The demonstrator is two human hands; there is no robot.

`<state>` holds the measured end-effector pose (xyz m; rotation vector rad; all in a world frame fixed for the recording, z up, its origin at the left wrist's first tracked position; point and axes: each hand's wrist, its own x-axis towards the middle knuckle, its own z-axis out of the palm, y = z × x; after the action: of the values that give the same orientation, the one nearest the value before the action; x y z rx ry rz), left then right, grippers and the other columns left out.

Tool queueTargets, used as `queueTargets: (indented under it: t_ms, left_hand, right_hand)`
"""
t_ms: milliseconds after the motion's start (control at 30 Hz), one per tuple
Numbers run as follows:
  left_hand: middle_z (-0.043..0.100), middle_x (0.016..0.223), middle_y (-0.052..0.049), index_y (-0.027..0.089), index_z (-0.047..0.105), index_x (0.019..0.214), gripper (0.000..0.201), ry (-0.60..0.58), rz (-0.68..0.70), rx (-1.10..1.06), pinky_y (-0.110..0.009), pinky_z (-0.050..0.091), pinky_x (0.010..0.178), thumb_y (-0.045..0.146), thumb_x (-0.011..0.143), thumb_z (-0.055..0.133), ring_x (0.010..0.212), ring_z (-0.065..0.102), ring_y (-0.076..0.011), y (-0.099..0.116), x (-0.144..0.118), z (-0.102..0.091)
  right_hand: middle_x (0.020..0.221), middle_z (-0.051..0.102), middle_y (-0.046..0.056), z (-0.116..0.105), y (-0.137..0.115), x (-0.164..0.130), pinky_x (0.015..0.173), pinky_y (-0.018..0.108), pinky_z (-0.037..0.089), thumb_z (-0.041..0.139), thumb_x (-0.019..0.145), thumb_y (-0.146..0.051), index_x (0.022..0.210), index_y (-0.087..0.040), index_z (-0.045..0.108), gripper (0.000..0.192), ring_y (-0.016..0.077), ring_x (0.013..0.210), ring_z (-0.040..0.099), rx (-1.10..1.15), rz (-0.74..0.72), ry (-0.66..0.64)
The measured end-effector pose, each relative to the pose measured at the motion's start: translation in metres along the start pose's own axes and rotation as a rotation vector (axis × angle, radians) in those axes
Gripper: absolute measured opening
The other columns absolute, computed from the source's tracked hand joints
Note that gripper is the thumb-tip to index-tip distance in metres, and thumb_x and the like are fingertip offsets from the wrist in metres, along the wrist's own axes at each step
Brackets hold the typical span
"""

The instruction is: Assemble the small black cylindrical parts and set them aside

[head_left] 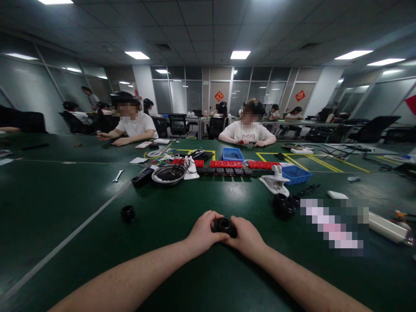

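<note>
Between both hands, a black round part with a hole in its top [224, 225] stands at or just above the green table; whether it touches the surface I cannot tell. My left hand [208, 229] is curled around its left side, thumb across the front. From the right, my right hand [246, 234] closes on the same part, and its thumb nearly meets the left one. A similar black round part [128, 213] sits alone to the left. Several more black round parts [286, 205] are clustered to the right.
Beyond the hands lie a metal bowl [169, 174], white clip stands [275, 181], red strips [226, 164], blue bins [296, 174] and loose cables. A wrench [118, 176] is at left, a cream cylinder [388, 226] at right. Two people [248, 130] [136, 125] sit across the table.
</note>
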<state>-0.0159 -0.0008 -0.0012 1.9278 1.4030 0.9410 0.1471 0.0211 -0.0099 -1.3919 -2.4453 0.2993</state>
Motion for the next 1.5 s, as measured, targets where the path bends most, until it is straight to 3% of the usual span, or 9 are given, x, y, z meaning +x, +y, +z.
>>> queueTargets:
  t_ms: [133,267,467,633,900,1133,1233,1367,1500]
  left_hand:
    - [0.047,0.077,0.001,0.019,0.055,0.09,0.04,-0.036,0.031,0.011,-0.022,0.036,0.059,0.03,0.055,0.069,0.066,0.044,-0.0131,0.0,0.002,-0.003]
    - [0.049,0.081,0.0,0.021,0.054,0.099,0.043,-0.127,0.107,-0.024,-0.022,0.037,0.06,0.031,0.06,0.066,0.068,0.045,-0.013,-0.002,0.005,-0.006]
    - [0.049,0.082,0.0,0.023,0.053,0.103,0.045,-0.155,0.138,-0.034,-0.022,0.038,0.061,0.031,0.061,0.066,0.07,0.046,-0.0129,-0.005,0.007,-0.006]
    - [0.049,0.081,0.001,0.022,0.055,0.099,0.042,-0.157,0.135,-0.028,-0.021,0.037,0.06,0.032,0.06,0.067,0.069,0.045,-0.0127,-0.002,0.005,-0.007]
    - [0.049,0.08,0.001,0.02,0.056,0.09,0.041,-0.08,0.036,0.027,-0.022,0.035,0.058,0.032,0.054,0.07,0.068,0.044,-0.0135,0.003,0.0,-0.003]
    - [0.05,0.08,0.001,0.019,0.055,0.086,0.039,0.029,-0.008,0.053,-0.022,0.035,0.057,0.03,0.051,0.07,0.066,0.045,-0.0134,0.001,-0.002,0.003]
    - [0.05,0.08,0.001,0.019,0.055,0.086,0.039,0.031,0.0,0.042,-0.022,0.035,0.058,0.029,0.051,0.071,0.067,0.045,-0.0134,0.001,-0.001,0.002]
    - [0.05,0.08,0.001,0.019,0.056,0.091,0.041,-0.082,0.078,0.011,-0.022,0.036,0.059,0.031,0.054,0.069,0.068,0.045,-0.0134,0.001,0.002,-0.003]
    - [0.049,0.079,0.001,0.021,0.055,0.097,0.042,-0.167,0.133,0.004,-0.021,0.036,0.059,0.033,0.059,0.067,0.068,0.044,-0.0128,0.001,0.004,-0.008]
  right_hand:
    - [0.075,0.053,0.003,-0.007,-0.002,-0.001,0.06,0.027,0.031,0.058,0.061,-0.051,0.078,-0.017,0.05,0.039,0.0181,0.07,0.047,-0.002,-0.053,0.02]
    - [0.089,0.053,0.004,-0.019,0.008,0.003,0.07,0.029,0.034,0.061,0.062,-0.043,0.098,-0.019,0.049,0.045,0.0192,0.082,0.046,0.211,-0.22,-0.118]
    - [0.088,0.053,0.003,-0.024,0.023,0.01,0.072,0.028,0.036,0.06,0.067,-0.028,0.092,-0.016,0.054,0.028,0.0178,0.082,0.047,0.383,-0.322,-0.259]
    - [0.076,0.052,0.0,-0.018,0.023,0.011,0.063,0.024,0.036,0.064,0.062,-0.026,0.078,-0.015,0.055,0.022,0.0153,0.073,0.047,0.401,-0.25,-0.232]
    - [0.067,0.049,-0.002,-0.006,0.011,0.005,0.051,0.02,0.027,0.066,0.053,-0.044,0.068,-0.017,0.045,0.038,0.0124,0.061,0.043,0.181,-0.061,-0.094]
    - [0.069,0.053,0.002,-0.001,-0.006,-0.002,0.054,0.025,0.028,0.06,0.059,-0.045,0.072,-0.017,0.046,0.034,0.0161,0.062,0.047,-0.083,0.005,0.025]
    - [0.074,0.054,0.004,-0.005,-0.007,-0.002,0.059,0.027,0.03,0.058,0.06,-0.05,0.076,-0.017,0.049,0.038,0.0188,0.069,0.048,-0.085,-0.015,0.037]
    - [0.089,0.054,0.004,-0.015,0.003,0.001,0.069,0.028,0.034,0.063,0.059,-0.043,0.096,-0.018,0.049,0.047,0.0192,0.081,0.048,0.176,-0.185,-0.086]
    - [0.092,0.053,0.003,-0.023,0.017,0.008,0.074,0.028,0.036,0.06,0.066,-0.031,0.099,-0.017,0.051,0.037,0.0179,0.084,0.047,0.401,-0.309,-0.272]
